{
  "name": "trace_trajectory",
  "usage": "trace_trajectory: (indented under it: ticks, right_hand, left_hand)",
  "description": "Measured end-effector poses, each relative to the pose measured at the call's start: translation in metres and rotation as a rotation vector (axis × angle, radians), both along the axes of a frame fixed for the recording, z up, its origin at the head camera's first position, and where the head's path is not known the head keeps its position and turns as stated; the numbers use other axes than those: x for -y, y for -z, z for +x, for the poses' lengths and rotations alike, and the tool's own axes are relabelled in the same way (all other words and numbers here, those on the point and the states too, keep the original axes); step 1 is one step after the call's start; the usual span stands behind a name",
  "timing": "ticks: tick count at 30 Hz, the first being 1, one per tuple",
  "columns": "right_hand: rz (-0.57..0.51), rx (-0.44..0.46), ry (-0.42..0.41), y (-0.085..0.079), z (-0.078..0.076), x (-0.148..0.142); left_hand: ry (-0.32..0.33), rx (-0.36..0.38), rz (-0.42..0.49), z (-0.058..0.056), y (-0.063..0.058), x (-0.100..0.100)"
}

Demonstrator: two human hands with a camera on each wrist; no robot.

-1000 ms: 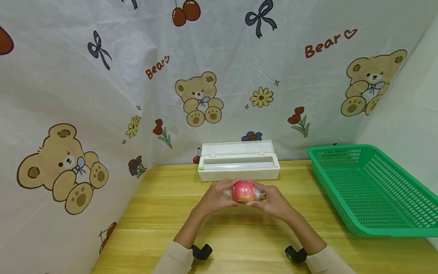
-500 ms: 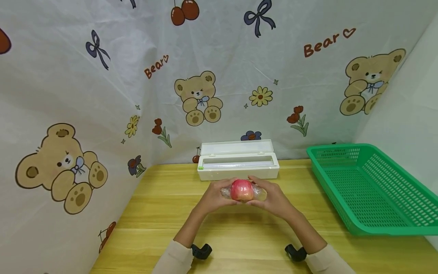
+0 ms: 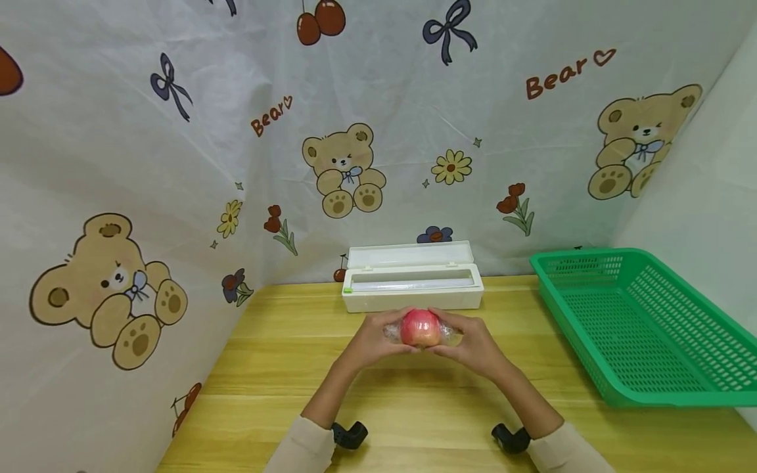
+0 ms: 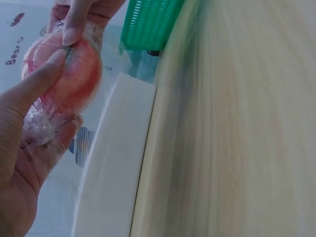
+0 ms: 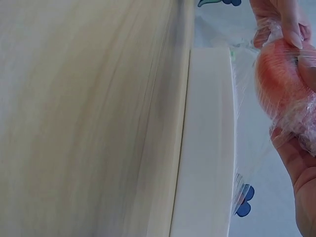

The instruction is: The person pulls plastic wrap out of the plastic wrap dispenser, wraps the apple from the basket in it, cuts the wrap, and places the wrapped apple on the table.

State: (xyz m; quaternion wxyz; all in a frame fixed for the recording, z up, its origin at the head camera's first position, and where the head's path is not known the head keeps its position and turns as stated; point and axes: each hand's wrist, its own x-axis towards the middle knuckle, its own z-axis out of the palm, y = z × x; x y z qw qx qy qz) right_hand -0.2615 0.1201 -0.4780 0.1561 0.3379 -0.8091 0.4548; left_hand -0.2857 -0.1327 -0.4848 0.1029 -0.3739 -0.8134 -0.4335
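Observation:
A red apple (image 3: 421,328) wrapped in cling film is held up between both hands, above the table. On its left side my left hand (image 3: 369,340) grips it, thumb below and fingers above in the head view. From the right my right hand (image 3: 476,345) holds it in the same way. Crumpled clear film (image 4: 42,123) bunches out at the apple's sides, inside the curve of each hand. In the right wrist view both thumbs press on the wrapped apple (image 5: 276,74) near its stem hollow. The palms hide part of the bunched film.
Behind the hands a white cling film box (image 3: 412,301) stands with its lid raised and a roll (image 3: 414,285) inside. To the right sits a green plastic basket (image 3: 662,341). A patterned cloth (image 3: 390,85) hangs behind the wooden table (image 3: 272,381).
Both hands keep their hold on the apple, almost in place. The film on its right side bulged out wider half a second ago and now looks more gathered.

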Motion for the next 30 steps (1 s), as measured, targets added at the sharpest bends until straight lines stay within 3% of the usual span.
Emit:
trace_trajectory:
  ticks: [6, 17, 30]
  right_hand:
    - [0.003, 0.015, 0.010, -0.0017, 0.0006, -0.0018]
    - [0.010, 0.043, 0.033, -0.0008, -0.0003, -0.0040]
    - [0.021, 0.108, 0.037, -0.0012, 0.0001, -0.0044]
  left_hand:
    - [0.013, -0.023, -0.044, -0.0008, -0.0019, -0.0004]
    - [0.024, -0.061, -0.027, -0.0031, 0.0019, -0.0004]
    - [0.048, 0.003, 0.000, -0.0001, 0.0003, 0.0002]
